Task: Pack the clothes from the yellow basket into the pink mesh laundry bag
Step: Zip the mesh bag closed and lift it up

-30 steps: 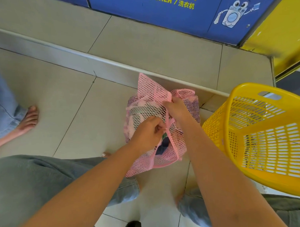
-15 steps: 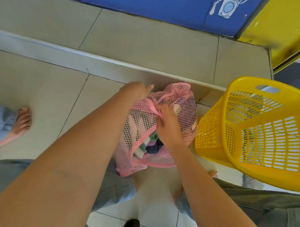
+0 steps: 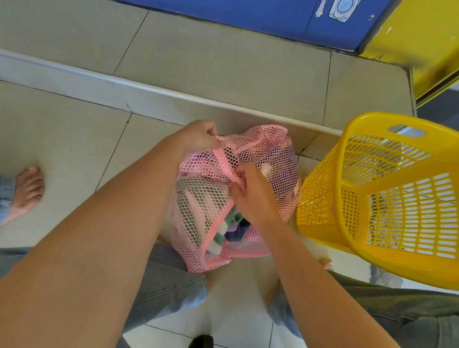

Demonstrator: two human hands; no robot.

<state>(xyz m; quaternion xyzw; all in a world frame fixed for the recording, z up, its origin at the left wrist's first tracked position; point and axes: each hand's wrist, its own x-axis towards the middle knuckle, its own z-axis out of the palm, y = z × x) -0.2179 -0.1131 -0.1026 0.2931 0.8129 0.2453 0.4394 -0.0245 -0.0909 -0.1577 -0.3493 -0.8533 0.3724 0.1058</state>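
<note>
The pink mesh laundry bag (image 3: 270,159) stands on the tiled floor between my knees, stuffed with clothes (image 3: 229,226) that show green, white and dark blue through its slit. My left hand (image 3: 198,137) pinches the bag's pink edge band at the top left. My right hand (image 3: 251,195) grips the same band lower down, at the middle of the bag. The yellow basket (image 3: 326,193) stands tilted right beside the bag, and nothing shows inside it.
A raised tiled step (image 3: 174,93) runs across behind the bag, with a blue washer panel (image 3: 229,7) above it. Another person's bare foot (image 3: 27,187) rests on the floor at the left. A yellow panel (image 3: 436,45) is at the upper right.
My left hand has moved up from the bag's middle to its top left edge. My right hand has shifted down along the pink band. The bag's raised flap has come down.
</note>
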